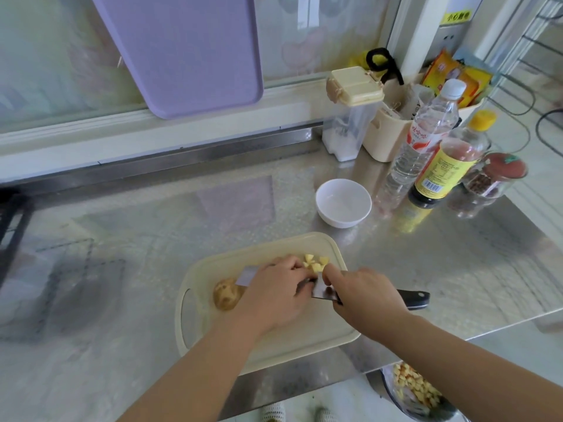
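Observation:
A cream cutting board lies at the counter's front edge. On its far side sits a small pile of diced yellow pieces. A brown, knobbly lump rests at the board's left. My right hand grips a knife with a black handle, forefinger stretched along the wide blade. My left hand lies over the middle of the blade with bent fingers, just in front of the diced pieces. The blade's tip shows to the left of that hand.
A white bowl stands behind the board. Bottles, a red-lidded jar, a lidded container and a cream caddy crowd the back right. A bowl of diced pieces sits below the counter edge. A purple board leans against the window.

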The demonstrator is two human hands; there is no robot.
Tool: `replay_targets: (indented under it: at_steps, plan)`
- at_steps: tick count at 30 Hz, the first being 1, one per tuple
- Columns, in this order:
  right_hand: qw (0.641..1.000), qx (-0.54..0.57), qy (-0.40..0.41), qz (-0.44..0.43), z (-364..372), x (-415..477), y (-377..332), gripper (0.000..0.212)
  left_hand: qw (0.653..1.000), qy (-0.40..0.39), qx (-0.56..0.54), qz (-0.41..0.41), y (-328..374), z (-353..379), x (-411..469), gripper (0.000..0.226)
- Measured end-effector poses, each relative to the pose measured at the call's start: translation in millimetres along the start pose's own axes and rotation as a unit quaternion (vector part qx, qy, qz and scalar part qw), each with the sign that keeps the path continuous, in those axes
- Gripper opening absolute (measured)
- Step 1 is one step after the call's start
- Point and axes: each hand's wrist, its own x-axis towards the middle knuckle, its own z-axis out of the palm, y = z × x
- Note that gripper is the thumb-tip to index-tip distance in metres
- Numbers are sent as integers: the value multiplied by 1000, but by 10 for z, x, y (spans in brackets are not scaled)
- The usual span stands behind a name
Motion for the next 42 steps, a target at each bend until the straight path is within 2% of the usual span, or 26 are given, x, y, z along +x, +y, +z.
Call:
replay_targets:
  at_steps: [5,9,12,14,16,18,21,23,28,31,36,39,42]
  plan:
    - [1000,10,-8,-4,-11,5,-16,14,999,-2,-42,-25,-80,-72,148,35]
    - [998,55,-14,19,-21,0,-1,16,984,112,-134,-34,-193,-289,110,31]
    - [989,137,-25,51,-13,25,-17,22,958,222,-173,-56,-336,-483,12,28]
    - [975,204,-35,77,-7,75,-71,24,933,283,-203,-89,-462,-565,-121,26]
    - [960,262,-41,91,-4,158,-161,22,919,305,-213,-134,-598,-588,-289,25]
    - [948,301,-49,93,1,249,-274,18,928,266,-195,-174,-713,-560,-465,23]
    - [937,328,-73,91,31,335,-447,15,967,89,-141,-190,-785,-469,-683,15]
    - [936,330,-91,87,74,351,-549,16,976,6,-117,-183,-774,-396,-789,13]
    - [934,328,-106,88,222,313,-685,13,980,-89,23,-179,-760,-253,-903,39]
    - [934,328,-105,94,267,281,-661,12,978,-106,24,-178,-751,-181,-928,40]
    - [944,300,-78,115,288,250,-523,12,981,-95,21,-168,-682,-91,-892,29]
    - [941,301,-71,135,263,222,-454,14,983,-47,-63,-167,-585,-59,-762,29]
    - [931,326,-65,148,210,200,-413,11,970,32,-142,-196,-421,-22,-519,28]
